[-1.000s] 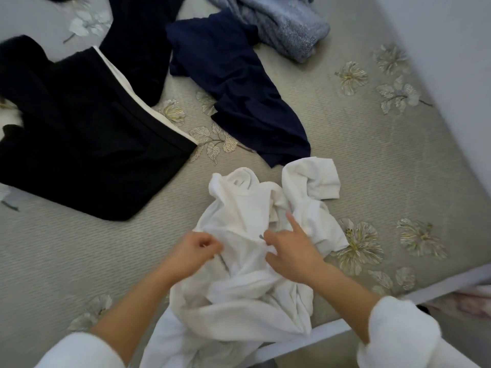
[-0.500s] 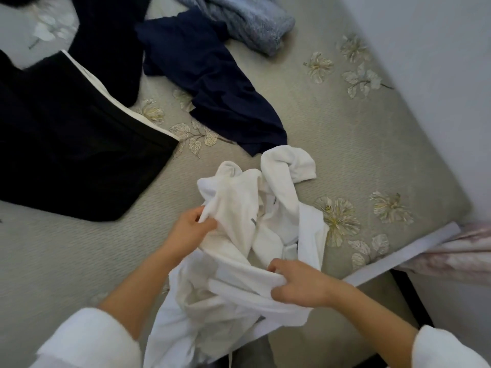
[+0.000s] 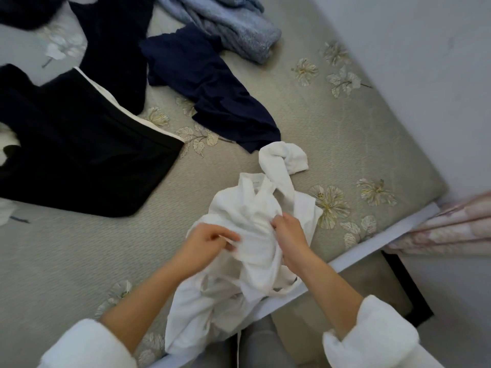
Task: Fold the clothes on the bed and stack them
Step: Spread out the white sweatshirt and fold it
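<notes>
Nearest, at the bed's front edge, grips a crumpled white garment [image 3: 255,208] with both hands: left hand [image 3: 210,243] pinching a fold between thumb and curled fingers, right hand [image 3: 289,235] curled into the cloth just beside it, both over the garment's middle. Wears fluffy white sleeves [image 3: 87,343] pushed up the forearms. Has drawn the hands closer together than half a second ago, when the left held the cloth higher up and the right clutched a lower fold near the bed's edge. Keeps the garment bunched on the mattress, its lower part spilling over the white bed rail [image 3: 372,243] toward grey trouser legs [image 3: 255,343], and one twisted sleeve reaching away and ending right against the tip of the navy piece. Works on a grey-green woven mattress cover [image 3: 79,261] patterned with pale flowers and leaves. Further out on the left, a black garment [image 3: 79,144] with a white edge strip, spread fairly flat; beyond it, another black piece [image 3: 114,49]. Toward the middle, a rumpled navy blue garment [image 3: 212,94]; farthest, a light blue knitted piece [image 3: 233,25] in a heap. Along the right, a plain pale wall [image 3: 425,75], with pink pleated fabric [image 3: 451,229] just past the bed's corner.
</notes>
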A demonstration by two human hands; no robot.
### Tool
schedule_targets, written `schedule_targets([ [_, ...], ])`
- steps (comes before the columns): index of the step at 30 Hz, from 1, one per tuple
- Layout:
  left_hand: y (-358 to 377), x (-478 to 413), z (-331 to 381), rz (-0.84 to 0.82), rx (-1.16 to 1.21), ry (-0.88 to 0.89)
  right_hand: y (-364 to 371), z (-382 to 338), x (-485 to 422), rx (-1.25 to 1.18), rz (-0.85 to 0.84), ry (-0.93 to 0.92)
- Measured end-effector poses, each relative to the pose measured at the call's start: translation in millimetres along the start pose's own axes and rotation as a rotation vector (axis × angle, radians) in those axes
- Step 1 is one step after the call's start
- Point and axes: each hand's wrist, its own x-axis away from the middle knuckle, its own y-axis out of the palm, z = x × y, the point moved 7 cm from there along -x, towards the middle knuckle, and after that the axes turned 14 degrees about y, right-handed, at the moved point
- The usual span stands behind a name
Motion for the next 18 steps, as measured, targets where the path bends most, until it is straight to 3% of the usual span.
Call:
schedule_targets([
  [2, -34, -7, 4, 0.213, -0.147, 0.016, -1, -11, 22, 0.105, -0.114, -0.08],
  [3, -41, -12, 7, 0.223, -0.203, 0.047, 1, -16, 35, 0.163, -0.209, -0.104],
  [6, -27, -29, 24, -0.027, -0.417, 0.175, 3, -25, 82, 0.453, -0.429, -0.158],
  [8, -7, -34, 33, -0.234, -0.583, 0.246, -3, -39, 111, 0.64, -0.45, -0.257],
  [10, 7, -36, 35, -0.333, -0.69, 0.256, -11, -57, 142, 0.752, -0.426, -0.376],
  [16, 0, -30, 45, -0.266, -0.689, 0.117, -44, -117, 230, 0.622, -0.389, -0.667],
  [18, -7, -22, 65, -0.24, -0.513, 0.142, -57, -136, 252, 0.573, -0.36, -0.748],
])
